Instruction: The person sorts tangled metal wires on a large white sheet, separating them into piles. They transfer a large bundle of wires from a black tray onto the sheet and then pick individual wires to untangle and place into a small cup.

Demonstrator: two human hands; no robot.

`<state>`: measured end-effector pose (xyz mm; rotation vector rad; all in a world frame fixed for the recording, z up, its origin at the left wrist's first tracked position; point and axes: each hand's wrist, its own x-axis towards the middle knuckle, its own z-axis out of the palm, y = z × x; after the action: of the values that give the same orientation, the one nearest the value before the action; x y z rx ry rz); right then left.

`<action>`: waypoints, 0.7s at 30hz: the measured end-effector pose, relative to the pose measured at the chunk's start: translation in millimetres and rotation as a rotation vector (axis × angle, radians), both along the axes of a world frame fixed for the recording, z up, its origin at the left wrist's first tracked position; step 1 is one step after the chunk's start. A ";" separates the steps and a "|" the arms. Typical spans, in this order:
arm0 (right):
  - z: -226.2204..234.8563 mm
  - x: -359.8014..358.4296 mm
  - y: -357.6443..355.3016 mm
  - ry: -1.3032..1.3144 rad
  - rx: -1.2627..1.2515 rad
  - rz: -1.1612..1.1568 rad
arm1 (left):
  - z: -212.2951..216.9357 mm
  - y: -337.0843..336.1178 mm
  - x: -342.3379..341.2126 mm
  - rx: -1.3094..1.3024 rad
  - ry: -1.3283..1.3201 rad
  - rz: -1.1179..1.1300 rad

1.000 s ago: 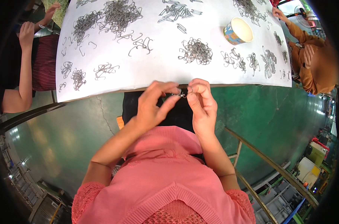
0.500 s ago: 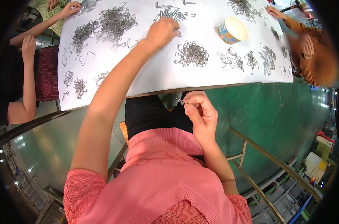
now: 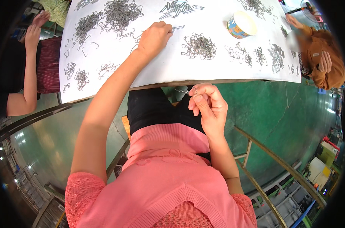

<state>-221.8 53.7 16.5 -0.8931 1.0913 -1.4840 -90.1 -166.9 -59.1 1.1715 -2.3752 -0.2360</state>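
Note:
My left hand (image 3: 154, 38) is over the white table (image 3: 149, 74), its fingers pinched at one end of a narrow wire loop (image 3: 178, 28). Just beyond lies a pile of similar long loops (image 3: 177, 7). To the right of this hand sits a heap of bent wire hooks (image 3: 198, 46). My right hand (image 3: 211, 106) is raised in front of the table edge, above my lap. Its thumb and forefinger pinch a thin twisted metal piece (image 3: 182, 91), whose end sticks out to the left; the rest is hidden by the fingers.
Larger hook heaps (image 3: 121, 17) cover the far left of the table. A patterned paper tub (image 3: 241, 25) stands right of centre, with smaller piles (image 3: 276, 57) near it. One person's forearm (image 3: 31, 72) is at the left; another in a brown sleeve (image 3: 320, 49) sits right. A metal frame (image 3: 271, 150) stands at lower right.
My left hand has drawn back from the loop pile, toward me and left, with a loop at its fingertips. My right hand keeps its pinch. The left person's hand has left the table.

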 end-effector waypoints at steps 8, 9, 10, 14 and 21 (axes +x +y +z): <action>-6.5 5.5 -2.0 -0.052 0.011 0.036 | 10.0 -17.2 0.4 0.375 0.028 0.065; -8.0 6.6 -2.6 -0.062 0.013 0.034 | 13.1 -17.6 0.9 0.420 -0.004 0.064; -9.0 7.4 -3.8 -0.064 0.007 0.033 | 15.3 -17.5 1.6 0.464 -0.036 0.063; -13.8 12.6 -9.2 -0.088 -0.007 0.013 | 21.9 2.3 8.8 0.431 0.036 0.058; -13.8 19.1 -16.6 -0.114 -0.004 -0.039 | 84.4 93.1 24.3 1.109 0.727 -0.008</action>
<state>-202.7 37.1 2.7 -0.7844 1.0274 -1.5501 -65.8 -73.8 25.2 1.1587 -1.5176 -1.7860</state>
